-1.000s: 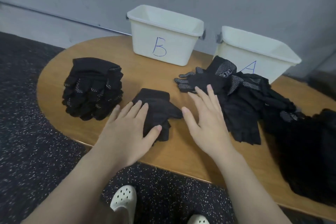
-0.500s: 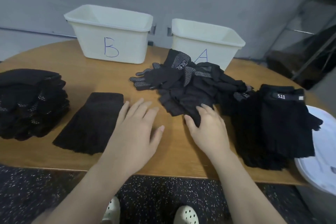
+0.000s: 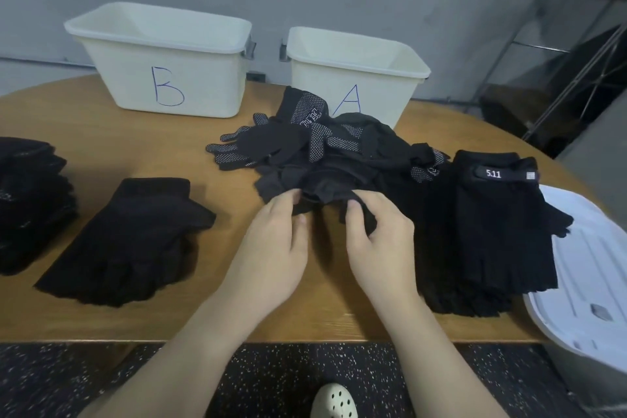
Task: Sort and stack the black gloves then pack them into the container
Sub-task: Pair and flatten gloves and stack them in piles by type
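A loose heap of black gloves (image 3: 325, 149) lies mid-table in front of the white bin marked A (image 3: 356, 78). My left hand (image 3: 271, 244) and my right hand (image 3: 376, 244) both pinch the near edge of one black glove (image 3: 322, 188) at the front of the heap. A flat stack of fingerless black gloves (image 3: 129, 241) lies to the left. A tall stack of dotted gloves (image 3: 30, 200) sits at the far left edge. Another stack of fingerless gloves with a "5.11" tab (image 3: 502, 231) lies to the right. The white bin marked B (image 3: 163, 61) stands at the back left.
The round wooden table (image 3: 101, 142) ends just below my wrists. A white plastic lid or appliance (image 3: 590, 282) overlaps its right edge. Grey wall behind the bins, a metal rack at the back right, speckled dark floor and a white shoe below.
The view swung right, off the left stacks. My left hand left the flat fingerless stack and joined my right hand at the heap; both now pinch one glove.
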`<state>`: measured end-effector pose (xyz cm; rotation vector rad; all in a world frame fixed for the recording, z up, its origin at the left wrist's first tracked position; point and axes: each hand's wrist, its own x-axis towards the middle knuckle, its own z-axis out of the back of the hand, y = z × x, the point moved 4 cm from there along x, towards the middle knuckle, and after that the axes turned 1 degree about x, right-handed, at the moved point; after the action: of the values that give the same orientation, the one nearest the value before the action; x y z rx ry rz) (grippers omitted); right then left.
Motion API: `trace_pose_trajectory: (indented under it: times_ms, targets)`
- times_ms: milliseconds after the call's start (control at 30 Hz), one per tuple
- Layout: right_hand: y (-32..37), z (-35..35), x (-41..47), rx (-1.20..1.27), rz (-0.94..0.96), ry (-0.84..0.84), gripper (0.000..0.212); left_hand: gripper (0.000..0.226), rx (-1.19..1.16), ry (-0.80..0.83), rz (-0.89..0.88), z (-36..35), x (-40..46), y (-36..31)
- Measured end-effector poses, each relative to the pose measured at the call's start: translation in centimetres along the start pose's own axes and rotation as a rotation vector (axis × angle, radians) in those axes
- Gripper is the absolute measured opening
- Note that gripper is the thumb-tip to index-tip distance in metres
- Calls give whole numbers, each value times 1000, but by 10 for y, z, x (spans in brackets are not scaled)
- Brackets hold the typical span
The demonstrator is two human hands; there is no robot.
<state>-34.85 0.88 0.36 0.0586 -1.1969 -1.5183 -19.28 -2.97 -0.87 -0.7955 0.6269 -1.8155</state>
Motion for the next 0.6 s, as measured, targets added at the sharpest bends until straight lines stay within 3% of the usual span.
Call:
trace_pose_trajectory:
  times_ms: [233, 433, 600]
  targets:
    - [11, 3, -4, 252, 29, 79, 22, 39, -204, -52, 35, -11, 12, -4]
    - [18, 2, -8, 320, 98, 182, 22, 65, -293, -108, -4, -13, 15, -9]
    - [20, 7, -9, 351, 110, 172, 20, 71, -365, -61, 136, -8, 18, -1]
